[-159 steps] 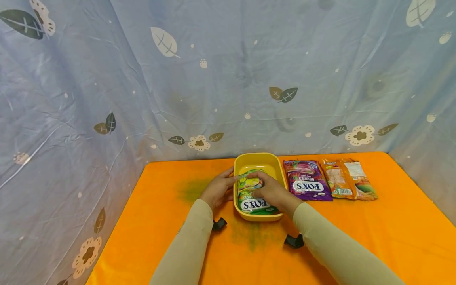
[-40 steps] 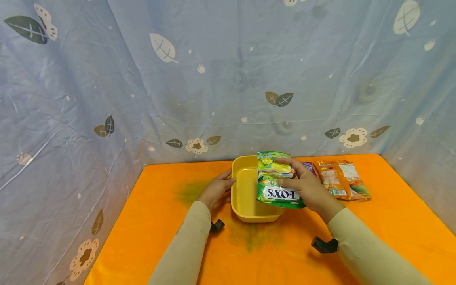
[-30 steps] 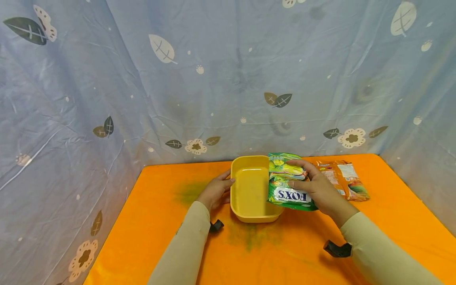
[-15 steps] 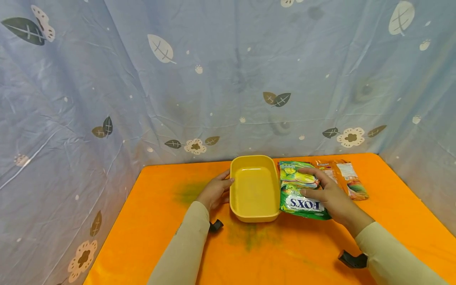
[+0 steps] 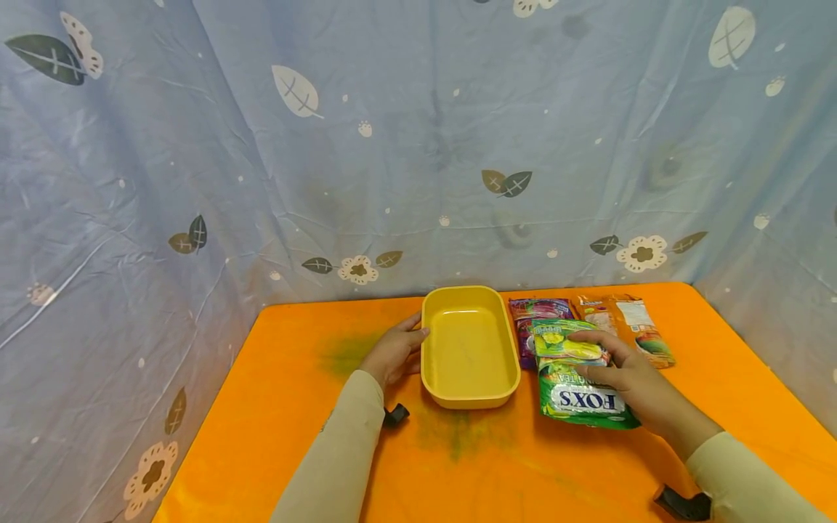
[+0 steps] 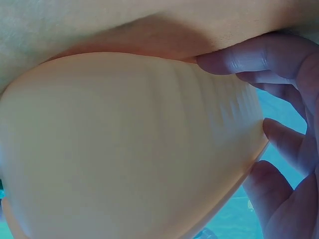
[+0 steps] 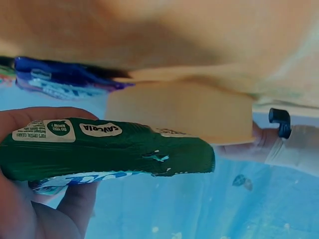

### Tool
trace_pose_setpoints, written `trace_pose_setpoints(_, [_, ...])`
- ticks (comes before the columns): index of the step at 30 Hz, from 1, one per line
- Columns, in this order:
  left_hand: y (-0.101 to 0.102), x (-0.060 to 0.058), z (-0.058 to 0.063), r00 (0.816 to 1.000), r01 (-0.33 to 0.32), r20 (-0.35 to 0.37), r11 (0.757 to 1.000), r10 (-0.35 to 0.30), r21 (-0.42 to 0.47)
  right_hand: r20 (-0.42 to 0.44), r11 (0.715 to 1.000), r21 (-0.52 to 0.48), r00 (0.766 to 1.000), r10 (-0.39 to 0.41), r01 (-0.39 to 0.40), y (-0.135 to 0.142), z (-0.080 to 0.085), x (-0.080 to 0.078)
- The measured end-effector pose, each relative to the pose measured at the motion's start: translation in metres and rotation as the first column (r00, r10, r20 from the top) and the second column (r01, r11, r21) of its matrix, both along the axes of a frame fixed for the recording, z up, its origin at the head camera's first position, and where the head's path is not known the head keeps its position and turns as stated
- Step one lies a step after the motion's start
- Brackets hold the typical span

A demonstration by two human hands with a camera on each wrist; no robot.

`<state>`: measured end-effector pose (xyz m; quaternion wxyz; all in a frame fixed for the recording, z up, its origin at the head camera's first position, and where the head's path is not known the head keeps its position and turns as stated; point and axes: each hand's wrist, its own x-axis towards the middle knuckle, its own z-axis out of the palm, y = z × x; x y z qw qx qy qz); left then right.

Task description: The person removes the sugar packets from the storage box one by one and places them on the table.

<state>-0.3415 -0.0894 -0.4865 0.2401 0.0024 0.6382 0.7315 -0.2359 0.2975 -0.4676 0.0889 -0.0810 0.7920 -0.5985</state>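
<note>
My right hand [image 5: 637,378] pinches a green Fox's candy bag [image 5: 582,398] between thumb and fingers at its right side. The bag is held in front of the purple bag and overlaps its lower part in the head view. In the right wrist view the bag's green edge [image 7: 134,149] shows above the cloth. Left of it stands a yellow rectangular tub [image 5: 471,402] with nothing inside. My left hand [image 5: 395,350] rests against the tub's left wall, thumb at the rim. The left wrist view shows fingertips touching the tub's outer wall [image 6: 124,139].
A purple Fox's Berries bag [image 5: 543,309] lies right of the tub, with an orange candy bag [image 5: 654,349] beside it. An orange cloth [image 5: 261,421] covers the table. A blue patterned curtain [image 5: 392,145] rises behind and at both sides. Black pieces [image 5: 683,503] sit at the wrists.
The green candy bag has come out of the tub in my right hand, then moved right and toward me, uncovering part of the purple bag. My left hand has stayed at the tub.
</note>
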Motion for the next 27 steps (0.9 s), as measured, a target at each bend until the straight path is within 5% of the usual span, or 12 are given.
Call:
trace_pose_setpoints(15, [-0.001, 0.001, 0.0, 1.0, 0.002, 0.01, 1.0, -0.002, 0.013, 0.114, 0.998, 0.062, 0.993, 0.024, -0.032, 0.007, -0.016, 0.017])
trace_pose_setpoints(22, [-0.001, 0.002, -0.001, 1.0, -0.014, 0.004, 1.0, 0.014, 0.009, 0.168, 0.997, 0.011, 0.983, 0.075, -0.078, -0.001, -0.026, 0.016])
trace_pose_setpoints(27, [0.0, 0.003, 0.001, 1.0, -0.022, 0.012, 1.0, 0.022, 0.014, 0.159, 0.997, 0.062, 0.986, 0.043, -0.054, -0.005, -0.028, 0.017])
